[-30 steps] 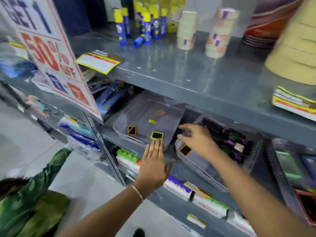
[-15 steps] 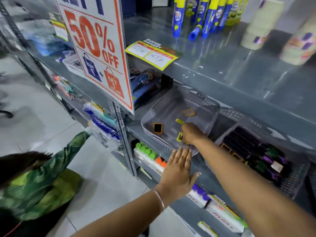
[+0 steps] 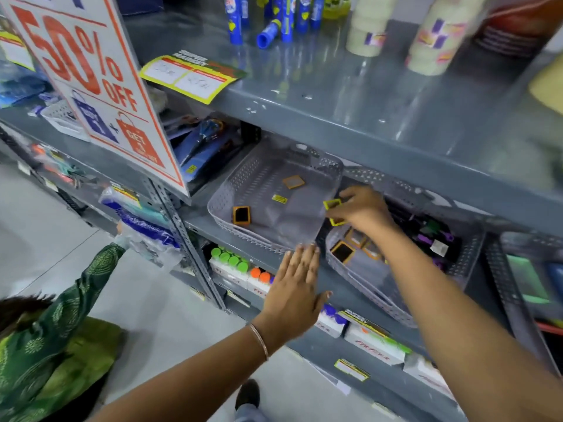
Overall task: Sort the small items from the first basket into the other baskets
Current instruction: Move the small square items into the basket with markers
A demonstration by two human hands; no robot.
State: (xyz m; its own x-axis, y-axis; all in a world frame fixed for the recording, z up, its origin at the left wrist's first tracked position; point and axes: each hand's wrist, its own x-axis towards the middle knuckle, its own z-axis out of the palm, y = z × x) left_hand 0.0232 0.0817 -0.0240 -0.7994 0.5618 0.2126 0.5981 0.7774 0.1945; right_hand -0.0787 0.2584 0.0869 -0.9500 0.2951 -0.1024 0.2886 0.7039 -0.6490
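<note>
The shelf above (image 3: 350, 108) hangs low over the grey basket (image 3: 231, 229) and its neighbour basket (image 3: 359, 278), leaving only a frontal slot, partly filled by the right hand (image 3: 362, 210) between them, while the left hand (image 3: 297, 287) blocks the front rim.

Painted metal shelf (image 3: 350, 99) up top, grey and glossy, throwing back reflections. Below it, the grey basket (image 3: 243, 181) looks like perforated matt plastic. The second basket (image 3: 359, 278) has the same dotted plastic walls. The sale sign (image 3: 91, 86) is smooth printed card. A thin shiny metal bangle (image 3: 259, 341) circles the wrist.
</note>
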